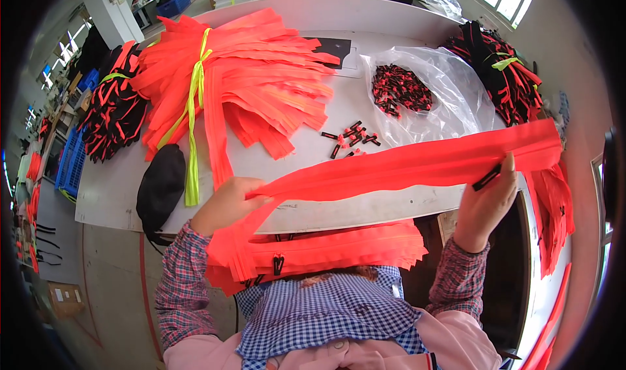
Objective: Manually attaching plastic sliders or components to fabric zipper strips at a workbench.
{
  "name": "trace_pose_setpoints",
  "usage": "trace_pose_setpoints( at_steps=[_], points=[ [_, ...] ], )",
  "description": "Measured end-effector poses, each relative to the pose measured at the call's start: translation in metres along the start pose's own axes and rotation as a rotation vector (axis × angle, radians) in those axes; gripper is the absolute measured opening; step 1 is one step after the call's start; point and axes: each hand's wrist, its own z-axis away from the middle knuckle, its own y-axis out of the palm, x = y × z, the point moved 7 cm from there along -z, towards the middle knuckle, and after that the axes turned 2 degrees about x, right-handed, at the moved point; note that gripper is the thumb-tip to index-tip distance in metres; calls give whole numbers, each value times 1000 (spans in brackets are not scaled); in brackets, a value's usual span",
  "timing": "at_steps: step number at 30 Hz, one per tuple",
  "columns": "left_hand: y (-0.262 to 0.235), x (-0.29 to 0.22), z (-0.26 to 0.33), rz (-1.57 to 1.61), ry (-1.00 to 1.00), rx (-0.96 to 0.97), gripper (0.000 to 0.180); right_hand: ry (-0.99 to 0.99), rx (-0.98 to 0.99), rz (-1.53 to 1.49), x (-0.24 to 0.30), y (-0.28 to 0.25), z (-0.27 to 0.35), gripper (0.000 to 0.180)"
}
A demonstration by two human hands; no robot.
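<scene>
**Orange zipper tape, stretched btwn both hands**

L hand [228, 204] grips one end of orange zipper tape [404, 168]; R hand [486, 200] pinches black slider [487, 177] on it near far end. Tape spans table [117, 187] edge, above finished stack [332, 249] on lap. Judged light, limp, slick; best held at ends, kept taut. Loose sliders [352, 138] near bag [450, 96].

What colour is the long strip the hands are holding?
Bright orange-red: the zipper strip is stretched between the left hand and right hand, clearest in the head view.
</scene>
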Motion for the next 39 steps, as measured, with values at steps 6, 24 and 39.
trace_pose_setpoints(
  at_steps=[6, 24, 39],
  points=[
    [-31, 78, 41, 42, -272, 109, 19, 328, -69, 149, -31, -96, 4, 15],
    [38, -71, 19, 384, -5, -276, 27, 214, 1045, 503, -92, 82, 136, 32],
    [51, -69, 24, 252, 136, -380, 19, 322, 1208, 406, -123, 101, 157, 15]
  ],
)
